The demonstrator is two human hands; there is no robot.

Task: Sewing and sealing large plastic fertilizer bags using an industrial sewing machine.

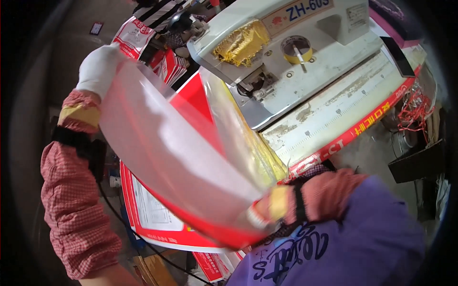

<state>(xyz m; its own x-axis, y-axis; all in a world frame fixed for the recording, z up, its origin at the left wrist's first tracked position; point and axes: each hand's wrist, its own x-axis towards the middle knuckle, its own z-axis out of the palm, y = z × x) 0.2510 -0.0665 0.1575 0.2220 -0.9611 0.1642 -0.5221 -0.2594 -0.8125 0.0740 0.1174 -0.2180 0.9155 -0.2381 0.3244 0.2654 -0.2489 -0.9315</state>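
Observation:
In a white glove, my left hand (pixel 99 69) grips the far left end of a large red-and-white plastic sack (pixel 157 128). The sack curves across the view, its pale side up, blurred by motion. At its near right end my right hand (pixel 262 212) is closed on the edge; its fingertips are smeared and partly hidden. A clear plastic liner with a yellowish lower end (pixel 238 128) lies between the sack and a grey-white industrial sewing machine (pixel 305 52). Under the sack shows another red-and-white printed sack (pixel 155 207).
On the machine sit a yellow tape roll (pixel 307 56) and a rough yellow pad (pixel 243 43). A ruled white strip (pixel 329 112) edges its bed. Tangled red string (pixel 415 109) hangs at right. Folded red-and-white sacks (pixel 169 66) lie behind; a black cable (pixel 157 252) runs below.

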